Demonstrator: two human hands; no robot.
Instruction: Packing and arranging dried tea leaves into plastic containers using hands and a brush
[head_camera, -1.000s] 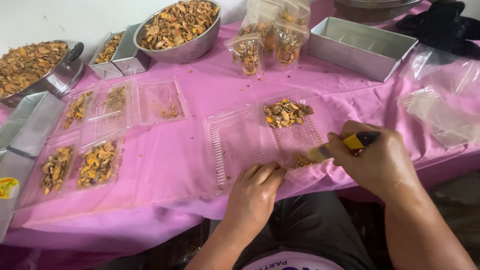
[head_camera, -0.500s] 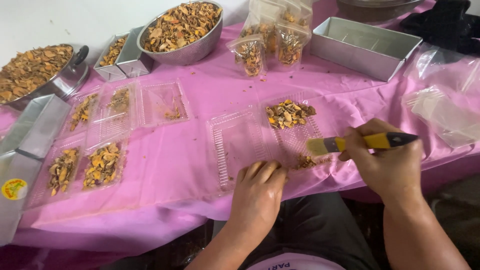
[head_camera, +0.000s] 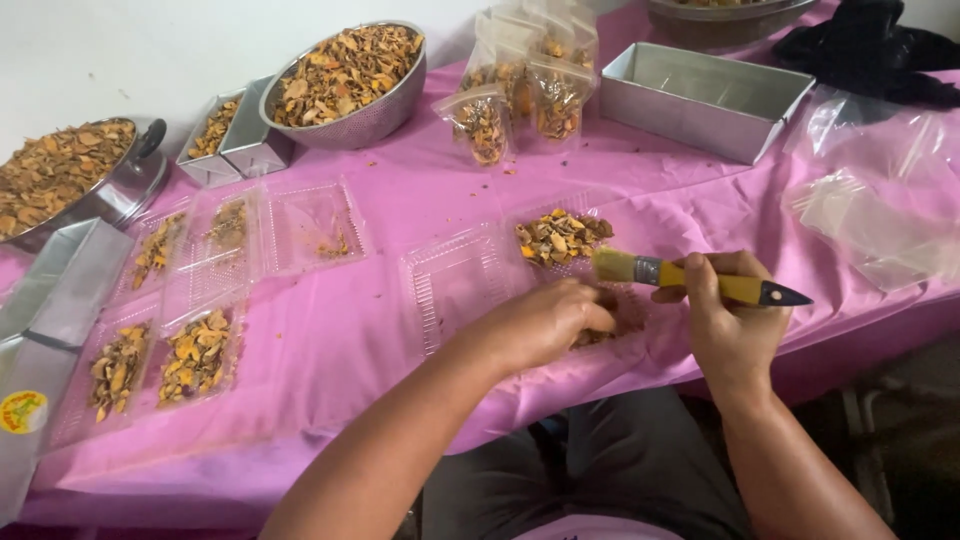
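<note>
Near the bottom of the frame, dark trousers (head_camera: 600, 460) under the edge of the surface (head_camera: 420, 200), covered in pink cloth. Left hand (head_camera: 545, 320) at lower centre, fingers curled together over dried pieces at the near end of a clear open box (head_camera: 470, 275); whether anything is pinched, cannot tell. Right hand (head_camera: 730, 320) just right of it, fingers clamped on the yellow handle of a paintbrush (head_camera: 690, 278), brush held level, pale bristles pointing left just above the left hand, dark handle tip pointing right. A heap of orange-brown dried pieces (head_camera: 560, 235) in the far half of the same clear box, just beyond the bristles.

At lower left, a clear tray (head_camera: 195, 350) filled with the same dried pieces, another filled tray (head_camera: 120, 368) beside it. Further left, at the frame edge, a grey metal lid (head_camera: 50, 300) with a yellow round sticker. Just beyond, in the left middle, more clear trays (head_camera: 230, 230), two partly filled and one nearly bare. At right middle, loose clear plastic bags (head_camera: 870, 210) lying crumpled on the cloth.

Further back, at upper left, a metal pan (head_camera: 130, 185) heaped with dried pieces, then two small metal tins (head_camera: 240, 145), then a big metal bowl (head_camera: 370, 115) full of the same. At upper centre, small filled plastic pouches (head_camera: 520, 90) standing upright close together. To their right, a rectangular metal tin (head_camera: 700, 110). In the top right corner, a black cloth (head_camera: 860, 50).
</note>
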